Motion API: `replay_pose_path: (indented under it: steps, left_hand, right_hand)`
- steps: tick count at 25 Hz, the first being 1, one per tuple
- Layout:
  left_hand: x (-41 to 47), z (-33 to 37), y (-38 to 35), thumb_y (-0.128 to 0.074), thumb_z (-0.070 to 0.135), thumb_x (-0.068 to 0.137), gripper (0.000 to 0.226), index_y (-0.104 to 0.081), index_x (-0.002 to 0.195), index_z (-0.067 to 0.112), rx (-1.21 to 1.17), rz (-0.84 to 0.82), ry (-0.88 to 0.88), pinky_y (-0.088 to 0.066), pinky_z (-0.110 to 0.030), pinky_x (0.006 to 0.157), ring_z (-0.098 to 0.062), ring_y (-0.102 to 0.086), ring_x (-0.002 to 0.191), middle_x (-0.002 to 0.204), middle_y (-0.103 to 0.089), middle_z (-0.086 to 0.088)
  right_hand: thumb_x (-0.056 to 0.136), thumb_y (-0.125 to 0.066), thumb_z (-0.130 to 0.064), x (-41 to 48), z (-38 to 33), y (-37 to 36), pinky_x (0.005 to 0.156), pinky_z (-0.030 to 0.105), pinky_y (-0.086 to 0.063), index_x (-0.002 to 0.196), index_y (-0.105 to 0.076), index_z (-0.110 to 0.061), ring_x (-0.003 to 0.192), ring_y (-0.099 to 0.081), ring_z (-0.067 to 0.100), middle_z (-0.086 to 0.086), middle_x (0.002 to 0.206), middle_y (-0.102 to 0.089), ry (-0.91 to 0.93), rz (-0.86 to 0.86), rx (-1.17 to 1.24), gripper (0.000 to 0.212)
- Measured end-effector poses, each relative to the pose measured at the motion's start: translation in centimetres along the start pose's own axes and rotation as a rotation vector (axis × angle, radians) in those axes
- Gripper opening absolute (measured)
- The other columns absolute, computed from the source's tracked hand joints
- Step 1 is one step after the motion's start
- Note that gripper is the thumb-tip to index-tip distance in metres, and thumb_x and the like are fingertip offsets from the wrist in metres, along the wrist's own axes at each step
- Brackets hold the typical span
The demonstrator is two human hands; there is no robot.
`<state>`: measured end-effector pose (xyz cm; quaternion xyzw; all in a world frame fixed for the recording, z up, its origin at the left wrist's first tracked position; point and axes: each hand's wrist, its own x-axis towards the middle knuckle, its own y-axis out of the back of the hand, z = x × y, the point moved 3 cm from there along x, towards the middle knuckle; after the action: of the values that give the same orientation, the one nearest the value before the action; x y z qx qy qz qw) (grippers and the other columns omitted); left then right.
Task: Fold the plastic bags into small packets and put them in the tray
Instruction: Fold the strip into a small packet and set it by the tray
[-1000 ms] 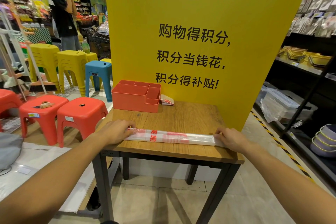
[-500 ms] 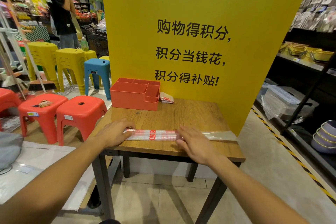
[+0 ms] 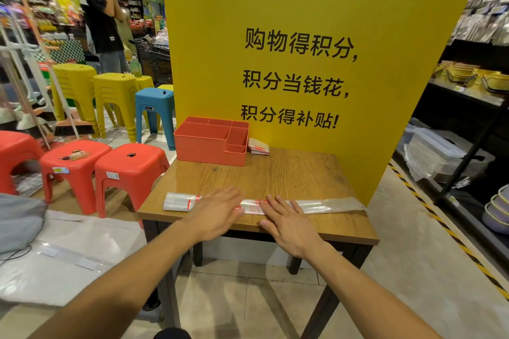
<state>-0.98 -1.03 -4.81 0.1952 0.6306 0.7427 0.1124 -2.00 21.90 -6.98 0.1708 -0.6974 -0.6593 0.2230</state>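
Far L: red stools (image 3: 129,170) in a row, small bits on top of the middle one, too small to ID. Behind them: yellow stools (image 3: 115,91), one blue stool (image 3: 155,107), a broom (image 3: 73,126) leaning. Further back: a person (image 3: 102,16) in a black tee beside a wire cart (image 3: 154,56), contents blurred. On floor at L: clear plastic sheeting (image 3: 68,256).

Centre: wooden table (image 3: 289,173) set against a yellow board (image 3: 275,8) w/ black print. At table's back-L corner: orange tray (image 3: 203,150), one big compartment front-L, smaller ones along back and R side. Only orange walls visible inside from this angle. Just R of tray, at foot of board: one folded packet (image 3: 259,146), white w/ red print, lying on the table, not in the tray.

Along near edge of table: plastic bag (image 3: 325,206), folded to a long narrow strip, lying flat, L end near table's L edge, R end at its R edge.

On the strip, L of centre: left hand (image 3: 217,209), palm down, fingers straight and together, gripping nothing, motion-blurred. Beside it, not touching: right hand (image 3: 286,220), palm down, fingers straight and slightly spread, tips pressing the strip near its middle, nothing grasped.

R: dark shelving (image 3: 468,96) w/ yellow baskets (image 3: 465,74) stacked on an upper shelf, clear boxes (image 3: 438,146) lower down, contents unclear, and stacked bowls (image 3: 498,212) at far R.
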Motion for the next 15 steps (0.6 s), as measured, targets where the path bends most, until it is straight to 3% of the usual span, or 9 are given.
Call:
replay_pose_path:
  steps: [3, 8, 11, 15]
  left_hand:
    - [0.6, 2.4, -1.9, 0.002, 0.059, 0.101, 0.076, -0.012, 0.166, 0.021, 0.085, -0.099, 0.041, -0.003, -0.048, 0.130, -0.021, -0.001, 0.160, 0.173, -0.005, -0.001]
    - [-0.4, 2.1, -3.2, 0.007, 0.070, 0.094, 0.086, 0.002, 0.166, 0.023, 0.142, -0.099, 0.052, 0.004, -0.046, 0.130, -0.017, 0.009, 0.160, 0.172, 0.007, 0.002]
    - [-1.4, 0.9, -3.3, 0.010, 0.074, 0.092, 0.090, 0.003, 0.166, 0.022, 0.134, -0.058, 0.100, 0.006, -0.044, 0.129, -0.015, 0.011, 0.159, 0.172, 0.009, 0.004]
    - [-3.7, -2.1, -2.9, 0.021, 0.077, 0.087, 0.098, 0.001, 0.166, 0.024, 0.147, 0.002, 0.145, 0.004, -0.043, 0.130, -0.013, 0.007, 0.159, 0.171, 0.006, 0.006]
  right_hand:
    - [0.105, -0.005, -0.059, 0.0, 0.3, -0.2, 0.130, 0.045, -0.004, 0.165, -0.013, -0.024, 0.160, -0.003, 0.016, -0.003, 0.172, -0.010, -0.002, -0.006, 0.016, 0.070]
    - [0.106, -0.009, -0.062, -0.1, 0.4, -0.5, 0.130, 0.039, -0.001, 0.165, -0.011, -0.019, 0.159, -0.002, 0.016, 0.000, 0.173, -0.007, 0.001, -0.006, 0.034, 0.073]
    - [0.099, -0.002, -0.071, -1.2, 2.6, -0.2, 0.129, 0.035, -0.002, 0.165, -0.010, -0.017, 0.159, -0.003, 0.015, 0.001, 0.172, -0.007, -0.078, -0.004, 0.063, 0.086]
    - [0.101, -0.006, -0.070, -3.5, 7.1, 0.3, 0.130, 0.036, -0.003, 0.166, -0.009, -0.022, 0.159, -0.002, 0.013, -0.003, 0.173, -0.005, -0.177, -0.039, 0.063, 0.081]
